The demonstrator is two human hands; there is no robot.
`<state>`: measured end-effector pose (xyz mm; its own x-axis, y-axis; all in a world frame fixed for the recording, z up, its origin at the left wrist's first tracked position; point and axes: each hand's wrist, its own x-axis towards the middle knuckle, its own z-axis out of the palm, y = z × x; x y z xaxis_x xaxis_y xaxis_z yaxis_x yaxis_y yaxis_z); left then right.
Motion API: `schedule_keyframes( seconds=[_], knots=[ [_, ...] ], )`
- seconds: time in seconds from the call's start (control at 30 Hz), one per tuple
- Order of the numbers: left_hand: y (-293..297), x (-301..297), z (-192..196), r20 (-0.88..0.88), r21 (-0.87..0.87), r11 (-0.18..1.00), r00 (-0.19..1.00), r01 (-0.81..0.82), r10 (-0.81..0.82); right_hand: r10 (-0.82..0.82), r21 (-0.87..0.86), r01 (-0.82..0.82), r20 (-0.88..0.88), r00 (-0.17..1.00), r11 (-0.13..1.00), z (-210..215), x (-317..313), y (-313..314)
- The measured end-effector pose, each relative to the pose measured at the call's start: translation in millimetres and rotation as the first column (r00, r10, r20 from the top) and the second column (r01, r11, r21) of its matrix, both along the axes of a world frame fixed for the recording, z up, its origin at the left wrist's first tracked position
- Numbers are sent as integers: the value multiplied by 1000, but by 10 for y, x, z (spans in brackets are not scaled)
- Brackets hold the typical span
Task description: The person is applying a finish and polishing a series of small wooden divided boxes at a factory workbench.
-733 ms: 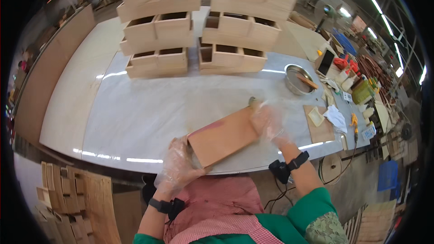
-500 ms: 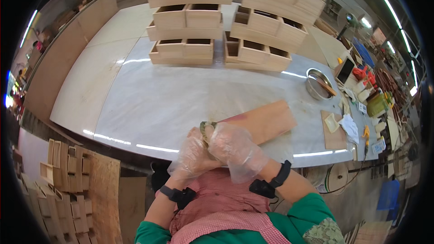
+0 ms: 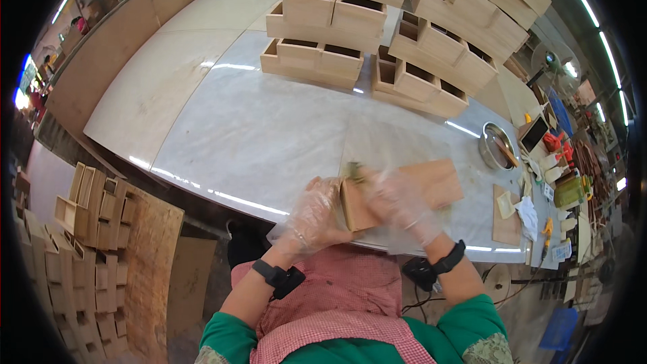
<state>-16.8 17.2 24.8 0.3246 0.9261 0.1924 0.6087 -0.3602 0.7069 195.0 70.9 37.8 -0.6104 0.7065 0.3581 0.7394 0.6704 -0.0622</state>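
My left hand [image 3: 315,212] grasps the left end of a wooden piece [image 3: 435,185] at the surface's [image 3: 269,128] near edge; my right hand [image 3: 402,207], blurred, clasps a greenish pad [image 3: 354,174] over it. A metal bowl [image 3: 492,143] sits toward the right edge.

blurry right hand [image 3: 397,203] and blurry greenish wad [image 3: 354,172], kind unclear

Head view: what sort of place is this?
Probably a woodworking shop: stacked, bare-wood compartmented boxes on the worktable, more wooden boxes at lower left, and a wooden workpiece near the table's front edge.
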Motion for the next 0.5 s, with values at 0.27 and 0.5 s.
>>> schedule_keyframes(
  seconds=[0.27, 0.5],
  knots=[
    [-44, -2, -63, 28, -36, 999, 1000, -11, 12, -676, -65, 673, -84, 732, 737, -257, 1524, 222],
    [65, -93, 192, -8, -201, 979, 999, 30, -32, -535, 211, 495, 223, 815, 843, -687, 2471, 130]
  ],
)
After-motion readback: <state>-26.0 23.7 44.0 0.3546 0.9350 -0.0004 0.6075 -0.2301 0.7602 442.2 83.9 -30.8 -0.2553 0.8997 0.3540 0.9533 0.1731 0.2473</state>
